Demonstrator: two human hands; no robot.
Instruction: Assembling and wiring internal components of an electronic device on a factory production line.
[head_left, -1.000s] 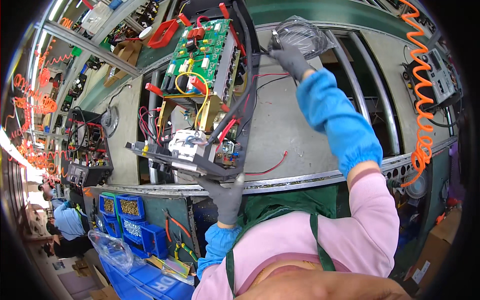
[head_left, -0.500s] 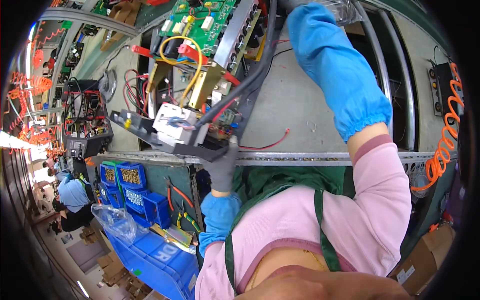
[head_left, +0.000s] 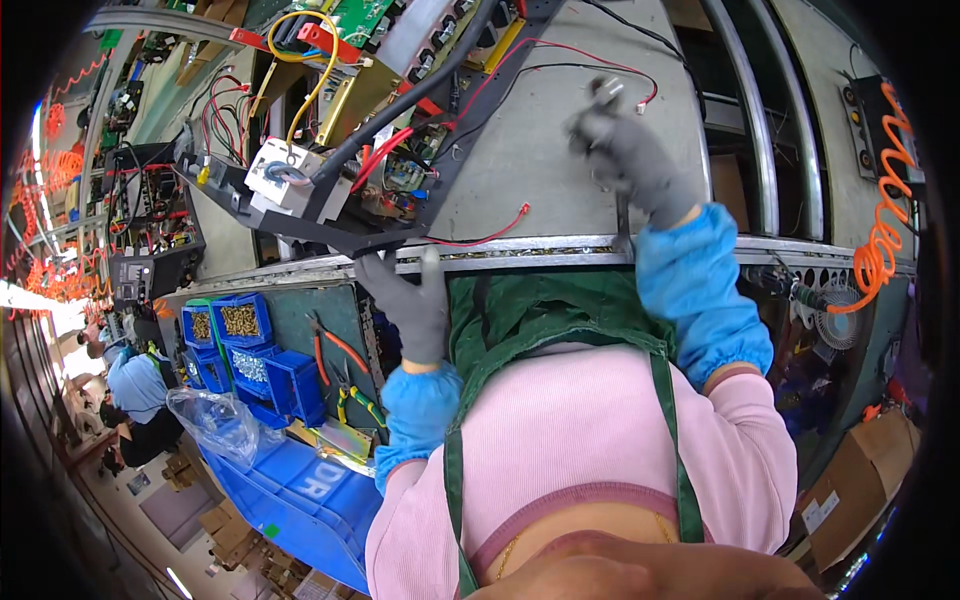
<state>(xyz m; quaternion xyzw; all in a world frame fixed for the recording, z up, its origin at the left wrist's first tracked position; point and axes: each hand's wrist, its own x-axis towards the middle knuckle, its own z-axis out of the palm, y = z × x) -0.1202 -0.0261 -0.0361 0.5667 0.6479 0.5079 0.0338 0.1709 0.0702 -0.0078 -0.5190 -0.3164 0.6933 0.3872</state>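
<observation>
My left hand (head_left: 405, 305), in a grey glove, is at the table's front edge. Its thumb and fingers are apart, with fingertips against the lower edge of a black front panel (head_left: 330, 238). That panel belongs to an opened electrical unit with a white block (head_left: 283, 172), thick dark cables and a green circuit board (head_left: 365, 22). My right hand (head_left: 635, 160), also gloved, is raised over the grey tabletop right of the unit, its fingers closed around a dark object with a shiny end (head_left: 606, 92). Motion blur hides its kind. Near that hand, a thin red wire (head_left: 600, 62) loops across the table.
Left of me are blue bins (head_left: 240, 320) of screws, red-handled pliers (head_left: 335, 350), yellow-green cutters (head_left: 358, 405) and a blue crate (head_left: 300, 500). Metal rails (head_left: 760, 120) run at the right, near an orange coiled hose (head_left: 880, 240). Another unit (head_left: 150, 230) stands far left; a person (head_left: 140, 390) is beyond.
My right hand has come back from the far side of the table, toward me, holding the dark object. My left hand has shifted along the panel's edge. The view has moved too.
</observation>
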